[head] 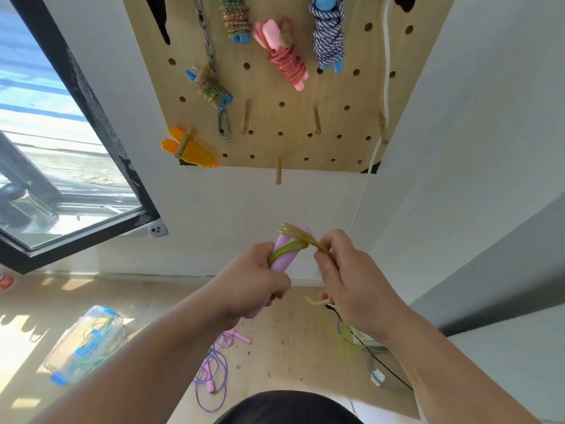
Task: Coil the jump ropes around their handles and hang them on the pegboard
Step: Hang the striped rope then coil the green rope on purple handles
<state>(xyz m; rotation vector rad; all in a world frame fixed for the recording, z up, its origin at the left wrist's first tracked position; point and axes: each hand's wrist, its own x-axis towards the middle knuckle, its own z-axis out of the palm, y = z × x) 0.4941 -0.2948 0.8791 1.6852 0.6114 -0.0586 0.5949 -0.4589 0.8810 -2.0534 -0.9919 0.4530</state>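
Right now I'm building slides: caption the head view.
Left hand grips lilac handles; right hand pinches yellow-green rope looped around them.

On the pale wooden floor lie a loose purple jump rope and a clear blue-latched plastic box.

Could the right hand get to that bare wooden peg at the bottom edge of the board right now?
Probably yes: nothing lies between the right hand and the peg, only bare wall. But it is pinching the yellow rope wound on the handles in the left hand.
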